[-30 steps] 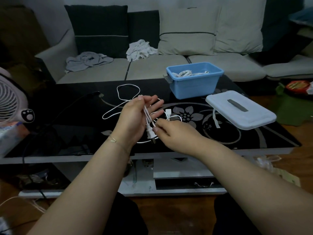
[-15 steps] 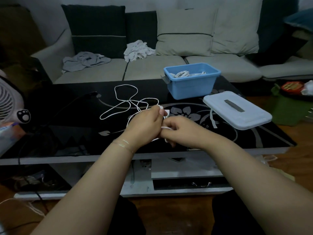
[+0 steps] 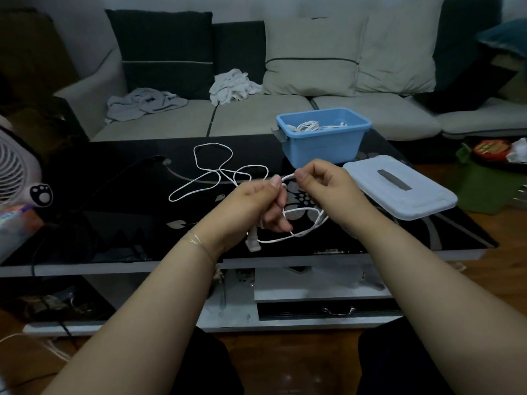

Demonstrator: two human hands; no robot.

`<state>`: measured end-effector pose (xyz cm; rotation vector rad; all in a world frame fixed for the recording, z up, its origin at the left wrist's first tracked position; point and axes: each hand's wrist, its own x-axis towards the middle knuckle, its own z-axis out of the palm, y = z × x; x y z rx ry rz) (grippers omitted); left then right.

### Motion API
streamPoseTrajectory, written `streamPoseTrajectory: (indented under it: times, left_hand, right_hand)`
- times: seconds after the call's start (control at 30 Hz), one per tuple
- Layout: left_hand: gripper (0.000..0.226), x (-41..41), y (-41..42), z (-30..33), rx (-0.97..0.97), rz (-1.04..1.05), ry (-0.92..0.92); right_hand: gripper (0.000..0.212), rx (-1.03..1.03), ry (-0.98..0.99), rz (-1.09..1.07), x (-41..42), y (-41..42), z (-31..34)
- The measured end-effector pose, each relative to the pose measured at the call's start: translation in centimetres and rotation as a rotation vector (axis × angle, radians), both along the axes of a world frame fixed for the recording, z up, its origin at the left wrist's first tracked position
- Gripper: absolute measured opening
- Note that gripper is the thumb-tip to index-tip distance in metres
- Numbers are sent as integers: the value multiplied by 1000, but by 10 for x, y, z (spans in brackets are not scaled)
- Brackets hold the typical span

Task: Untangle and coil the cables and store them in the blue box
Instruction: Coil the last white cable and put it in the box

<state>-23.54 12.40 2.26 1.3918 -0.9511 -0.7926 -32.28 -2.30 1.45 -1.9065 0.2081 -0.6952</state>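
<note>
A long pale sofa [image 3: 256, 115] fills the back of the dim room, carrying four cushions: two dark ones at the left and two light ones at the right. Two crumpled cloths lie on its seat, a grey one [image 3: 145, 102] and a white one [image 3: 232, 86]. In front of it stands a low black glass table [image 3: 114, 223] with a pale floral pattern, over a wooden floor. A white fan [image 3: 17, 172] shows at the left edge.

One blue box [image 3: 322, 135] sits uncovered at the far side of the table, with a bundle of white cable [image 3: 310, 126] lying inside it. Its single white lid [image 3: 399, 186] rests flat on the table just to the right of the box, near the right hand.

One white cable [image 3: 212, 172] trails in loose loops across the middle of the table and rises to both hands. The left hand [image 3: 253, 206] is curled round a gathered part of it, with the plug end hanging just below the fist. The right hand [image 3: 325, 186] pinches the cable between thumb and forefinger, close beside the left thumb, and a loop sags between and beneath the two hands above the table's near edge.
</note>
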Motion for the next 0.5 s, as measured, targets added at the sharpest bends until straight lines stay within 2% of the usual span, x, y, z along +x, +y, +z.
streamPoseTrajectory:
  times: [0.07,0.17,0.3,0.4,0.5]
  left_hand:
    - [38,0,-1,2,-86,-3,81]
    - [37,6,-2,3,-236,34,298]
    - [41,15,1,5,-317,191,510]
    - [38,21,7,7,-311,268,537]
    - [39,24,8,6,-308,286,488]
  right_hand:
    - [25,13,2,-19,4,3,-5]
    - [28,-9,32,-12,11,10,-17]
    - [26,-281,241,21,17,27,-30]
    - [23,-548,416,77,14,47,-29]
    - [19,-687,404,99,10,58,-24]
